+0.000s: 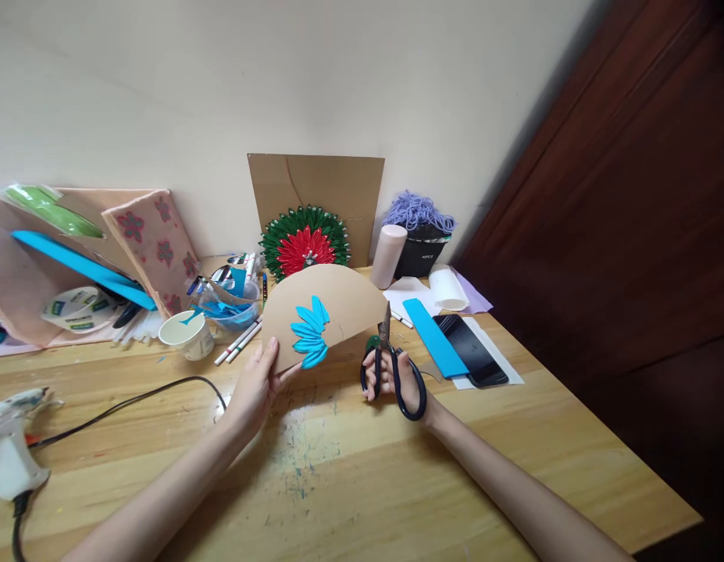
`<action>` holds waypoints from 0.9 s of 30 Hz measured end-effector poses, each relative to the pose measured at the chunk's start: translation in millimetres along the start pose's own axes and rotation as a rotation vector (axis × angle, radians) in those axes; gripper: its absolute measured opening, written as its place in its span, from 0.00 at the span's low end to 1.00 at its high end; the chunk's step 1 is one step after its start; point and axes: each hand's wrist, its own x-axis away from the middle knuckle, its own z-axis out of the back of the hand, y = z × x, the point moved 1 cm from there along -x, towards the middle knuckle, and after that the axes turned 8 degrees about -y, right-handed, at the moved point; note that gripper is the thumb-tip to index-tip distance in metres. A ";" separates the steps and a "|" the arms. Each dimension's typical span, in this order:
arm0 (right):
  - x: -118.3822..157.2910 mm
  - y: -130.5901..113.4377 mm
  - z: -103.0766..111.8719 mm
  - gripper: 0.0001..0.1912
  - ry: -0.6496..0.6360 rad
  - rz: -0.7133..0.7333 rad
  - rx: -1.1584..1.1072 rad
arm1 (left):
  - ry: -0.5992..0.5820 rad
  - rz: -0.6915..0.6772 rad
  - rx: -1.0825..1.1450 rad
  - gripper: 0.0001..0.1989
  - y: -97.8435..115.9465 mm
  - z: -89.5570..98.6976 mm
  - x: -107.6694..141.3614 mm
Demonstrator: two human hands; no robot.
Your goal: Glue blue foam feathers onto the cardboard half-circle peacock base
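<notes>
My left hand (266, 373) grips the lower left edge of a brown cardboard piece (344, 300) with a rounded top, holding it tilted above the table. Several blue paper petals (308, 332) fan out on its face. Scissors (408, 390) with black handles are in my right hand (390, 375), their blades pointing up beside the cardboard's right edge. The blades look closed, or nearly so. Right of the scissors lies a folded blue paper strip (435, 339), next to a black phone (472, 351).
A glue gun (13, 445) stands at the left, its cord (139, 394) crossing the wooden table. Behind are a paper cup (187, 336), markers (238, 343), a red and green flower (306, 246), a pink bottle (388, 256) and a paper roll (448, 287). A dark wooden panel (625, 195) rises at right.
</notes>
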 end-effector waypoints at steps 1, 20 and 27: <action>-0.1 0.4 -1.1 0.38 0.011 0.007 -0.010 | 0.007 0.009 0.004 0.17 -1.4 -1.5 1.3; 1.5 -9.6 -15.3 0.40 0.133 0.023 -0.139 | 0.043 0.051 0.081 0.15 -21.0 -15.8 13.9; 0.6 -7.8 -12.2 0.38 0.144 0.012 -0.089 | 0.036 0.045 0.076 0.16 -21.0 -13.5 12.0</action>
